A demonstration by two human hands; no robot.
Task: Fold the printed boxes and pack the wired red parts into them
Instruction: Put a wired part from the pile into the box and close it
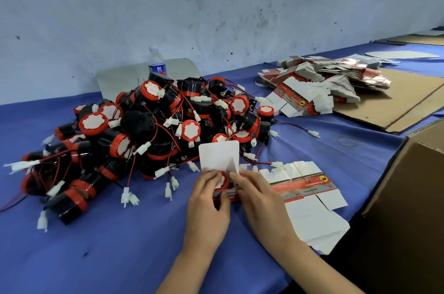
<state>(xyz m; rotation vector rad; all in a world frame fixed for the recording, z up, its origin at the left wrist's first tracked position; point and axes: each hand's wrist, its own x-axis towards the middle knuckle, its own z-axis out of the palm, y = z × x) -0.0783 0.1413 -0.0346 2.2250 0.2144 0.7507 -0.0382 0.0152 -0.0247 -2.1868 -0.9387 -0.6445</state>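
We are working at a table (108, 253) covered in blue cloth. A brown carton (408, 197) is standing at its right edge. A pile of red parts (153, 130), black bodies with red caps and white plugs on red wires, is lying left of centre. A cardboard sheet (408, 101) is lying at the far right, and a stack of flat boxes (324, 82) is resting partly on it. More flats (307, 188) are lying just beside our right hand (262, 202).

Our left hand (206, 212) is gripping the left side of one folded box (224, 194), fingers curled round it and thumb on its near face. Our right hand is gripping the right side, fingertips pinching a white side flap at the box mouth. The box is standing on the cloth just in front of the pile, its white lid flap (218, 154) pointing up. One part (224, 179) is sitting inside it, red cap showing between our fingers.

A bottle (157, 63) is standing behind the pile. A rubber band (347, 141) is lying near the carton.
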